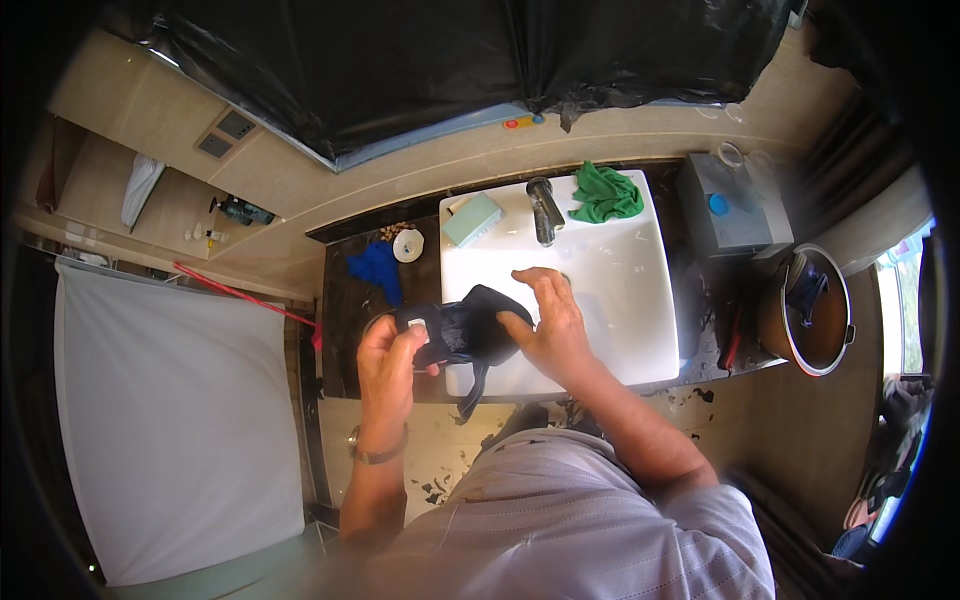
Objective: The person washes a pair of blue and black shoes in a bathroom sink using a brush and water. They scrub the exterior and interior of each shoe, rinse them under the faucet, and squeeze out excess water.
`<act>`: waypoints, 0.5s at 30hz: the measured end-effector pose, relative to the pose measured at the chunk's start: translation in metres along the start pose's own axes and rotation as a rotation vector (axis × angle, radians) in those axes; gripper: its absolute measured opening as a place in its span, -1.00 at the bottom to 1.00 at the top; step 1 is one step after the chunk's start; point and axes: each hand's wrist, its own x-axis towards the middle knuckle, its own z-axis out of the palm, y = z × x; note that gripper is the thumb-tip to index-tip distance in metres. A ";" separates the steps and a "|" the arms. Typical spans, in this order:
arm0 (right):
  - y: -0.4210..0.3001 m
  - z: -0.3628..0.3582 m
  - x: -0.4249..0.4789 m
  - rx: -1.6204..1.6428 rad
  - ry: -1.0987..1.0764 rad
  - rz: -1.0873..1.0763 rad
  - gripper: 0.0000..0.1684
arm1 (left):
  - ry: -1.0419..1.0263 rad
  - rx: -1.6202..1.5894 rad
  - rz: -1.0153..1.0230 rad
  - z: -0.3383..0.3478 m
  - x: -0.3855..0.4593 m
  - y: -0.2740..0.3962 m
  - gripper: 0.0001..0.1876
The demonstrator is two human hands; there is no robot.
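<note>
My left hand (390,360) grips one end of a black item (480,330) that looks like fabric, thumb pressed beside a small white label (418,328). A dark strap dangles from its lower side. It is held over the left front part of a white washbasin (622,322). Fingers spread, my right hand (551,322) hovers over the basin, its thumb overlapping the item's right edge; whether they touch I cannot tell. Behind the hands stands a metal faucet (545,210). A pale green box (474,220) and a crumpled green cloth (607,193) lie on the basin's back ledge.
On the dark countertop (345,300), a blue cloth (375,266) and a small white dish (408,245) lie left of the basin. Rightward are a grey box (727,214) and a bucket (776,330) with dark cloth over its rim. Dark scraps (435,491) litter the floor.
</note>
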 end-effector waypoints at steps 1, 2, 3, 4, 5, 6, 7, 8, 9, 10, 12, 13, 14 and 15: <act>-0.003 -0.001 0.003 0.004 0.024 -0.039 -0.22 | 0.000 0.004 -0.012 0.000 0.000 -0.001 -0.88; -0.007 -0.001 0.006 -0.018 -0.024 -0.010 -0.19 | 0.000 0.007 -0.025 0.000 0.000 -0.002 -0.88; -0.011 -0.003 0.010 -0.041 -0.069 0.020 -0.15 | -0.030 0.012 -0.009 0.002 0.000 -0.001 -0.88; -0.012 -0.004 0.014 -0.063 -0.115 0.049 -0.12 | -0.059 0.017 0.007 0.003 0.000 -0.001 -0.88; -0.009 -0.003 0.017 -0.045 -0.199 0.083 -0.08 | -0.088 0.021 0.022 0.004 0.000 -0.001 -0.87; -0.004 -0.001 0.019 -0.028 -0.279 0.117 -0.04 | -0.118 0.045 0.043 0.006 -0.001 -0.001 -0.86; 0.003 0.002 0.020 -0.012 -0.359 0.153 0.01 | -0.143 0.062 0.064 0.006 0.000 -0.003 -0.85; 0.010 0.009 0.020 -0.050 -0.383 0.221 -0.07 | -0.168 0.079 0.085 0.005 0.002 -0.004 -0.84; 0.009 0.010 0.024 -0.050 -0.431 0.257 -0.13 | -0.188 0.096 0.103 0.004 0.003 -0.005 -0.82; 0.007 0.009 0.030 -0.051 -0.478 0.292 -0.19 | -0.182 0.075 0.074 0.004 0.002 -0.004 -0.81; 0.000 0.010 0.037 -0.091 -0.554 0.325 -0.32 | -0.167 0.034 0.016 0.005 0.001 0.002 -0.78; -0.004 0.012 0.039 -0.130 -0.582 0.321 -0.39 | -0.166 0.021 0.000 0.002 0.002 0.002 -0.76; -0.006 0.013 0.040 -0.169 -0.610 0.316 -0.46 | -0.165 0.009 -0.017 -0.001 0.003 0.000 -0.75; 0.002 0.019 0.037 -0.053 -0.559 0.240 -0.49 | -0.168 -0.004 -0.032 -0.002 0.004 0.001 -0.74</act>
